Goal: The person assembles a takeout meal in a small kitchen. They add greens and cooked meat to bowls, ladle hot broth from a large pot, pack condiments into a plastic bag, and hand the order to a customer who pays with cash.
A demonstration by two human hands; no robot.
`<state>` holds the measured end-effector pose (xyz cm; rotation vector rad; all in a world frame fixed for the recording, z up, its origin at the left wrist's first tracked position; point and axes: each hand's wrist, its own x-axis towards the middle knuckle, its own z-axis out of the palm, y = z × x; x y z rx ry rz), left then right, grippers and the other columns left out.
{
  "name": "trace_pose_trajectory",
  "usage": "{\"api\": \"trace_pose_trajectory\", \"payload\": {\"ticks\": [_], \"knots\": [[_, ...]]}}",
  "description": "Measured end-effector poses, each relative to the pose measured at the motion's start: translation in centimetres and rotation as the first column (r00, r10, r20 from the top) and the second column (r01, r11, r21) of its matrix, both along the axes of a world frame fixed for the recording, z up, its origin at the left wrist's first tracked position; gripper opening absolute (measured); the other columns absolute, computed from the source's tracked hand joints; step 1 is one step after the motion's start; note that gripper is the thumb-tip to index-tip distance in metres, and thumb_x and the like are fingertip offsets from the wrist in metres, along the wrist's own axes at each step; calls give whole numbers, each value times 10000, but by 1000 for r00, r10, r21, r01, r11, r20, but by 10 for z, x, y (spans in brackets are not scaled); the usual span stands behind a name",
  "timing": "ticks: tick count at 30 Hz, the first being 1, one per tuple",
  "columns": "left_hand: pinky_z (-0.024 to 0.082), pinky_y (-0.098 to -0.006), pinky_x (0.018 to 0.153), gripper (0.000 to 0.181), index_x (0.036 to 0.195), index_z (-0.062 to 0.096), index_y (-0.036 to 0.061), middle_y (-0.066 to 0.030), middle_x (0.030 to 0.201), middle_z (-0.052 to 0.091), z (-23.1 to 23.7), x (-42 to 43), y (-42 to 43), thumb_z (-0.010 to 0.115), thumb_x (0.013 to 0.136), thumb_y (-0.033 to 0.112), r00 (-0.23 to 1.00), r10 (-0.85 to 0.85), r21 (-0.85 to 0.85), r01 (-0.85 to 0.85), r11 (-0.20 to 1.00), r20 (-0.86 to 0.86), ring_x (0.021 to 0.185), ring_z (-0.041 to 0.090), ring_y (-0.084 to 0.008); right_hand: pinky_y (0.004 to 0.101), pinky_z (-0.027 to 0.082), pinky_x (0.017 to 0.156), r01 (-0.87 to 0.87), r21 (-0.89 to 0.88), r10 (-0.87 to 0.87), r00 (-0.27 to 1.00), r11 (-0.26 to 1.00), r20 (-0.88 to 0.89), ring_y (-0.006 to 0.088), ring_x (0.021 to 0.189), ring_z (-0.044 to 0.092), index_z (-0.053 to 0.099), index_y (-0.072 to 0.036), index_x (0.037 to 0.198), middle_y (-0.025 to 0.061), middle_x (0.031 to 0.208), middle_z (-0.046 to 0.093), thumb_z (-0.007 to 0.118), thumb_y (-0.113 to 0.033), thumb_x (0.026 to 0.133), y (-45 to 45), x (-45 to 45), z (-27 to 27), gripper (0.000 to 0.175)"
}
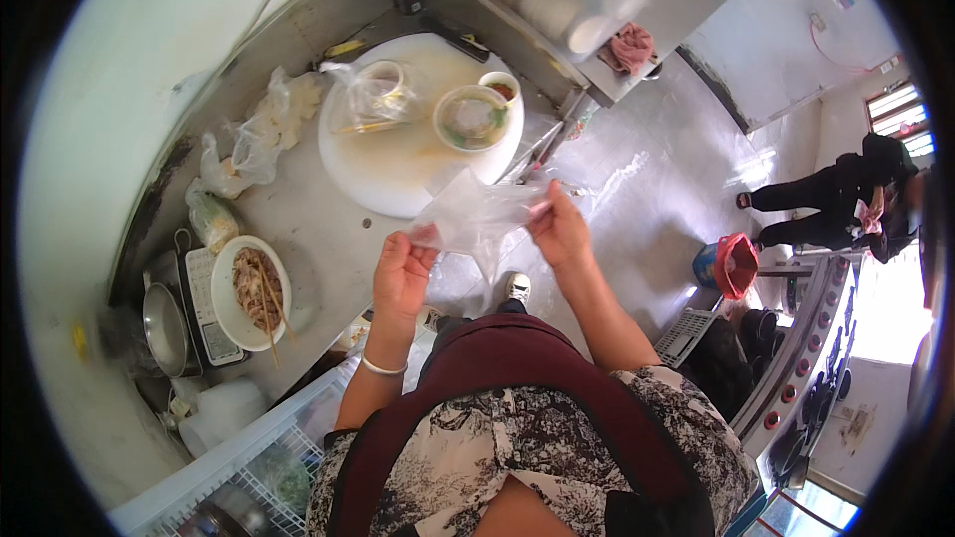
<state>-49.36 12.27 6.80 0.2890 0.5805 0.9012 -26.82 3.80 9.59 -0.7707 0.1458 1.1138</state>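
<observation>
Between my two hands stretches a clear plastic bag [477, 212], held in front of my apron. My left hand [401, 272] pinches one edge of it, and my right hand [559, 227] grips the opposite side. Beyond the bag, a round white cutting board [373, 171] lies on the metal counter. On it stands a bowl with a clear cover [471, 119], with greens and liquid inside. A small cup of red sauce [501, 87] touches its far side. At the board's left, another clear bag [373, 93] holds a round container, with a yellow-wrapped stick beside it.
Left on the counter are a white bowl of meat with chopsticks [250, 294], a digital scale [213, 313], a metal pan [166, 328] and several bagged foods [254, 138]. A cleaver-like dark blade [456, 39] lies behind the board. A gas stove [802, 365], a red-lined bin [735, 266] and another person [835, 194] are at right.
</observation>
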Motion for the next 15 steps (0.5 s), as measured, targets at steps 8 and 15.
{"api": "trace_pose_trajectory", "payload": {"ticks": [8,15], "knots": [[417,-388,900,354,1139,502,32,-145,1156,549,-5,17,19,597,866,238,983,-156,313,179,933,-95,1044,539,-236,206,194,387,10,-93,13,968,996,251,53,439,254,373,-157,658,-61,549,300,491,-286,935,-58,130,40,328],[360,-415,965,457,1195,441,36,-141,1193,507,38,126,-13,639,805,168,555,512,577,806,-132,-656,1150,472,-260,241,400,559,-806,-119,654,373,579,658,99,661,472,532,-54,920,-27,718,463,581,-268,883,-22,86,73,222]]}}
